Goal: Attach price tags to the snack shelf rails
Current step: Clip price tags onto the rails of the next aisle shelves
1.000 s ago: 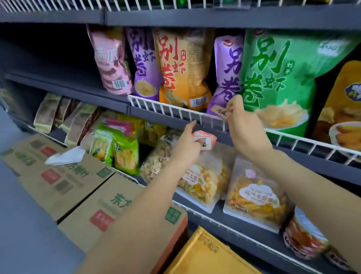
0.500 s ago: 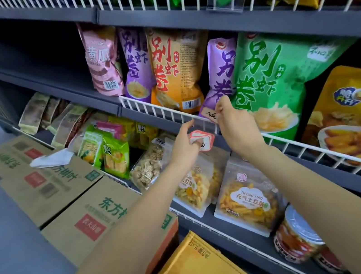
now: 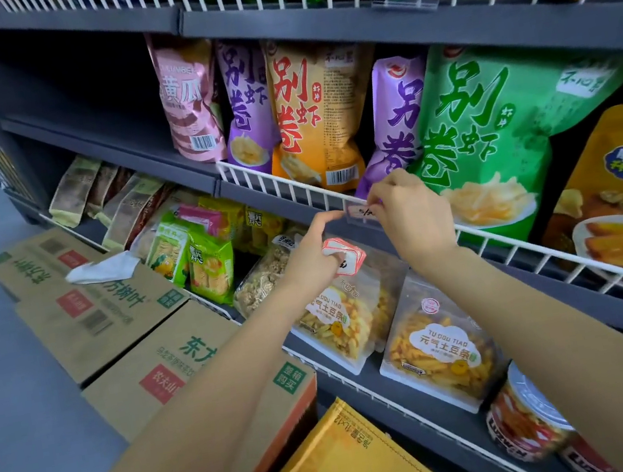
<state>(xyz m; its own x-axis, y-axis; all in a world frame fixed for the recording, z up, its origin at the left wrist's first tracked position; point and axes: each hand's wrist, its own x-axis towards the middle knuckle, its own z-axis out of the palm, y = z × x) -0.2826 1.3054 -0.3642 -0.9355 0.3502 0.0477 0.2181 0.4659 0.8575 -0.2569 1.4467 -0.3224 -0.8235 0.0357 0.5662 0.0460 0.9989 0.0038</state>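
1. price tags' rail [image 3: 284, 184], a white wire fence along the middle shelf edge, runs just above the left fingertips and under the right fingers.
2. green snack bag [image 3: 489, 123] stands right behind the right hand [image 3: 412, 219]; its fingers curl and pinch the clear tag holder [image 3: 359, 213] clipped on the rail.
3. left hand [image 3: 311, 258] reaches its forefinger and thumb to the holder's left edge, the other fingers curled round a stack of red-bordered price tags [image 3: 343, 253], just below the rail.
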